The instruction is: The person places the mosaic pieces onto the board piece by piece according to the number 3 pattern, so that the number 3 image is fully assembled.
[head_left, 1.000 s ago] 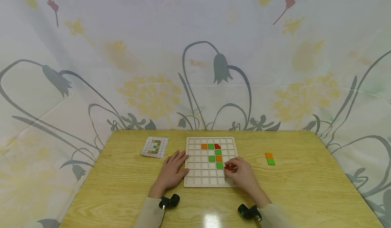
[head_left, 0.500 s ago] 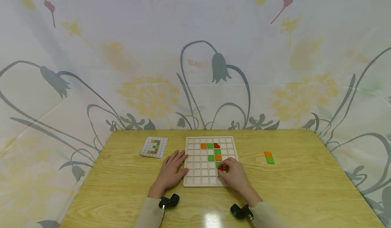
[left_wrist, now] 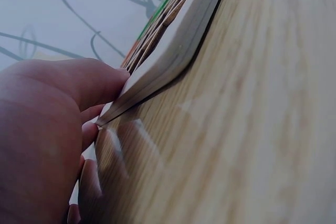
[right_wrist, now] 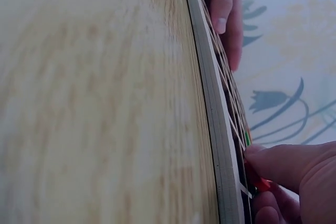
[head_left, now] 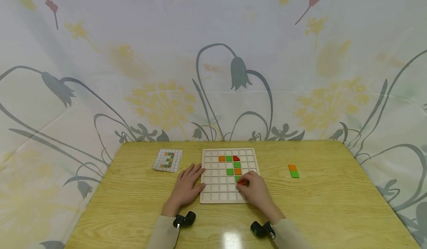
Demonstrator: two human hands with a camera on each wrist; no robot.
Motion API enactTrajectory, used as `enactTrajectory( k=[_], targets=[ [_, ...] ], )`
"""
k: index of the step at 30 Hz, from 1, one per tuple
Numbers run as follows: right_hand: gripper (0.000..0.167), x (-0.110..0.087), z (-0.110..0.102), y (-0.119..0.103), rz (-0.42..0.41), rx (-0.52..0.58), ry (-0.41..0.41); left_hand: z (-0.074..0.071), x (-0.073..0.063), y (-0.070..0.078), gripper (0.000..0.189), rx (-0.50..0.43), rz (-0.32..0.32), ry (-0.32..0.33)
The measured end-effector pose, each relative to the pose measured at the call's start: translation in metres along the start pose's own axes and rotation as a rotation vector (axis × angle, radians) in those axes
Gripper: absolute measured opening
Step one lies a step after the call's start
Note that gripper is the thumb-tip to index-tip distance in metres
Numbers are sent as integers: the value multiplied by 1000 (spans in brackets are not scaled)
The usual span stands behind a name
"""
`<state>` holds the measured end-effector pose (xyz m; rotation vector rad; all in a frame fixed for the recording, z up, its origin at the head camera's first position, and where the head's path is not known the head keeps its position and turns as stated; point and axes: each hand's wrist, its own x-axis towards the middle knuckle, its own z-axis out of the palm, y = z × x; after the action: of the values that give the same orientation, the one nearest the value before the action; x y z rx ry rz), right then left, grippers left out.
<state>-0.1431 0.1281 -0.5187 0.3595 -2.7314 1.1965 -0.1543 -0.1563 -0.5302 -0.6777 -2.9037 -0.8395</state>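
My right hand (head_left: pixel 257 189) pinches a red tile (right_wrist: pixel 257 178) between thumb and fingers, low over the wooden grid board (head_left: pixel 215 196). The tile is at a cell just below a green tile (head_left: pixel 237 179), and the fingers partly hide it. Further up the board sit several orange and green square tiles, plus a red tile with one rounded corner (head_left: pixel 236 158). Along the board's left edge rests my left hand (head_left: pixel 186 187), its fingers extended. The left wrist view shows that hand's thumb (left_wrist: pixel 107 80) touching the board's rim.
A printed pattern card (head_left: pixel 168 160) with a coloured grid lies left of the board. To the right, an orange tile (head_left: pixel 292 167) and a green tile (head_left: pixel 295 174) lie edge to edge on the wood-grain table (head_left: pixel 333 204). Behind stands a flower-print curtain (head_left: pixel 213 104).
My right hand has moved left across the board with the red tile, from beside the lowest green tile to just below it. The left hand has stayed at the board's edge.
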Motion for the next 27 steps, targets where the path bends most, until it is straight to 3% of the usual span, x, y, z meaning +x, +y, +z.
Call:
enactTrajectory(
  k=[6, 16, 27],
  targets=[
    [16, 1, -2, 0, -10, 7, -22, -1, -1, 0, 56, -6, 2, -2],
    [18, 1, -14, 4, -68, 20, -140, -2, 0, 1, 55, -6, 4, -2],
    [12, 0, -14, 4, -56, 26, -153, -2, -1, 3, 55, -3, -2, -4]
  ],
)
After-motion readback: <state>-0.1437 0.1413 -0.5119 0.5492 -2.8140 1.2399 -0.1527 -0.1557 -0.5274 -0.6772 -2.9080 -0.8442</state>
